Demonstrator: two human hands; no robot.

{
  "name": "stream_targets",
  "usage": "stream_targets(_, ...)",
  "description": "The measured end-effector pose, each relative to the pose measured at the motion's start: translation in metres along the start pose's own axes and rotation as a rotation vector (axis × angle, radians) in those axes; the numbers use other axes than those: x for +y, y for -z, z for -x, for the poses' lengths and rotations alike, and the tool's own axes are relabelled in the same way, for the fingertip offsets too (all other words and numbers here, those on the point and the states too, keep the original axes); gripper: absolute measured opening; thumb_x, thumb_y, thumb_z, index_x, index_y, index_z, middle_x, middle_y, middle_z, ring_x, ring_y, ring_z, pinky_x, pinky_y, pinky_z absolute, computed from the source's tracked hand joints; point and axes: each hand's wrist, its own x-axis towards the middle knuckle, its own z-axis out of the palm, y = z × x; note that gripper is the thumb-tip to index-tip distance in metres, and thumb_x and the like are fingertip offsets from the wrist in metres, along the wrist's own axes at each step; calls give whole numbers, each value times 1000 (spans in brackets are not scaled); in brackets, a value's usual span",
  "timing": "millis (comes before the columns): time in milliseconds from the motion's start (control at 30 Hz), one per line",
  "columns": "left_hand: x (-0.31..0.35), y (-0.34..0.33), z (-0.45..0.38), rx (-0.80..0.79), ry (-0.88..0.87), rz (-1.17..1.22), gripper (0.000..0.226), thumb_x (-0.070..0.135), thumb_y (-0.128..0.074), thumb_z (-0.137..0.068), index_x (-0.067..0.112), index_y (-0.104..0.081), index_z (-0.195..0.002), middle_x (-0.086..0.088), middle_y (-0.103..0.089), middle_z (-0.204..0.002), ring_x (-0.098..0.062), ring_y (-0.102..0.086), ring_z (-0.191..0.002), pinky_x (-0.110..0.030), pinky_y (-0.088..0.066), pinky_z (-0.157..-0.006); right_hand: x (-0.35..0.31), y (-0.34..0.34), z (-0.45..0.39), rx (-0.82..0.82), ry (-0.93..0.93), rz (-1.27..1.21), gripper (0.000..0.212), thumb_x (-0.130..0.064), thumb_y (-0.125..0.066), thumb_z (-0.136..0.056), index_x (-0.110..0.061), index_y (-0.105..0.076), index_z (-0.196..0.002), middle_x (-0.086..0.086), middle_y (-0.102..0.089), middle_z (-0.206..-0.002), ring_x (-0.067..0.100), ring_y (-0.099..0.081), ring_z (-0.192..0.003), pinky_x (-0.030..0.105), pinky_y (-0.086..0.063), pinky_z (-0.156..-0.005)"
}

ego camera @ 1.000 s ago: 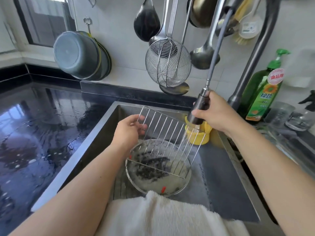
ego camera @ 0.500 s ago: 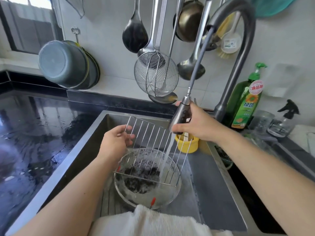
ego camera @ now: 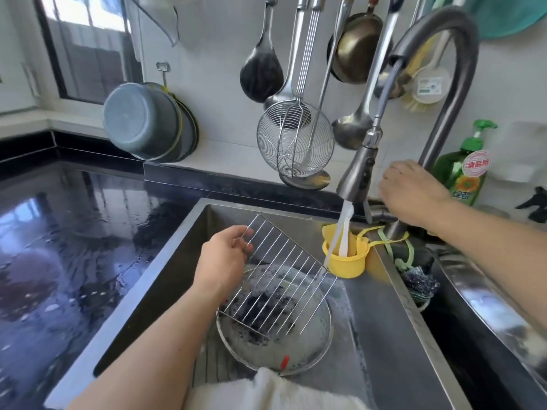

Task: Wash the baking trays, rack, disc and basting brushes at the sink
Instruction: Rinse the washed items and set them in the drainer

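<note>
Over the steel sink (ego camera: pixel 165 279), my left hand (ego camera: pixel 225 258) grips the left edge of a tilted wire rack (ego camera: pixel 278 279). Under the rack lies a round metal disc (ego camera: pixel 322 335) holding foamy water and dark bits. A small red tip (ego camera: pixel 285 361) pokes out at the disc's near rim. The pull-out spray head (ego camera: pixel 355 176) hangs free on its hose, and its stream runs past the rack's far right corner. My right hand (ego camera: pixel 411 190) is at the faucet base, fingers bent down over the lever (ego camera: pixel 379 213); its grip is hidden.
A yellow cup (ego camera: pixel 352 266) hangs at the sink's back right corner, with a scourer (ego camera: pixel 420 284) beside it. A green soap bottle (ego camera: pixel 464 173) stands at right. Ladles and a wire skimmer (ego camera: pixel 296 143) hang above. A white towel (ego camera: pixel 272 392) covers the near rim. The black counter (ego camera: pixel 59 247) is wet.
My right hand has let go of the spray head and moved right to the faucet base. The spray head now hangs on its hose. The rack stays in my left hand.
</note>
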Motion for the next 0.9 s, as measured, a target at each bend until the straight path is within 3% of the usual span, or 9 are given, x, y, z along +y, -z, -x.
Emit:
stream_targets(67, 3, -2, 4, 6, -9, -38, 42, 3, -43, -101, 30, -74, -109, 5, -74, -81, -13, -70, -76, -24, -53, -56, -10, 2, -4, -35, -43, -219, 35, -26, -56, -98, -14, -56, -131, 8, -54, -135, 33, -40, -135, 48, -32, -116)
stream_targets(167, 7, 0, 11, 20, -30, -100, 37, 10, -44, -104, 33, -72, -108, 7, -75, -83, -16, -73, -81, -29, -55, -58, -22, 1, -11, -200, 1, -218, 53, -41, -38, -107, -21, -31, -156, 2, -25, -165, 34, -11, -155, 53, -20, -123)
stream_targets(233, 9, 4, 16, 43, -54, -161, 32, 14, -45, -106, 29, -72, -116, 7, -76, -96, -12, -72, -87, -22, -51, -62, -26, 0, -13, -209, -31, -96, 53, -48, -36, -106, -23, -41, -152, 5, -30, -162, 39, -13, -152, 56, -27, -116)
stream_targets(333, 14, 11, 16, 120, -108, -247, 29, 17, -46, -106, 26, -72, -116, 4, -77, -101, -14, -71, -91, -32, -58, -78, -29, 10, -12, -230, -178, -69, 51, -54, -33, -104, -28, -54, -143, 12, -27, -159, 42, -20, -144, 55, -29, -111)
stream_targets(500, 43, 24, 23, 222, -139, -212, 32, 11, -44, -97, 28, -71, -102, 7, -74, -87, -18, -67, -81, -37, -57, -73, -14, 29, 28, -110, -156, -391, 58, -53, -36, -104, -27, -32, -156, 12, -20, -164, 37, -18, -148, 53, -19, -123)
stream_targets(600, 64, 34, 20, 200, -95, -110, 28, 17, -47, -87, 32, -70, -93, 9, -76, -82, -24, -71, -84, -44, -60, -81, -3, 41, 72, -84, -132, -418, 55, -50, -40, -104, -25, -40, -153, 11, -28, -162, 33, -20, -148, 51, -19, -123)
stream_targets(700, 87, 46, 18, 191, -61, -42, 25, 27, -47, -81, 38, -69, -82, 10, -76, -82, -29, -73, -91, -51, -61, -86, 10, 45, 109, -173, -189, -477, 54, -48, -43, -103, -23, -42, -152, 10, -30, -160, 32, -22, -147, 51, -24, -121)
stream_targets(800, 106, 56, 24, 200, -37, 10, 22, 18, -51, -95, 29, -69, -90, 3, -76, -90, -28, -72, -95, -52, -61, -89, 18, 47, 133, -238, -242, -542, 52, -46, -45, -103, -24, -45, -150, 10, -36, -153, 32, -27, -141, 48, -33, -113)
stream_targets(900, 108, 63, 32, 184, 94, 102, 20, 10, -51, -97, 23, -63, -89, -14, -73, -110, -34, -72, -97, -58, -63, -78, 12, 49, 152, -314, -271, -631, 54, -47, -44, -103, -21, -44, -150, 12, -41, -148, 34, -32, -138, 47, -38, -111)
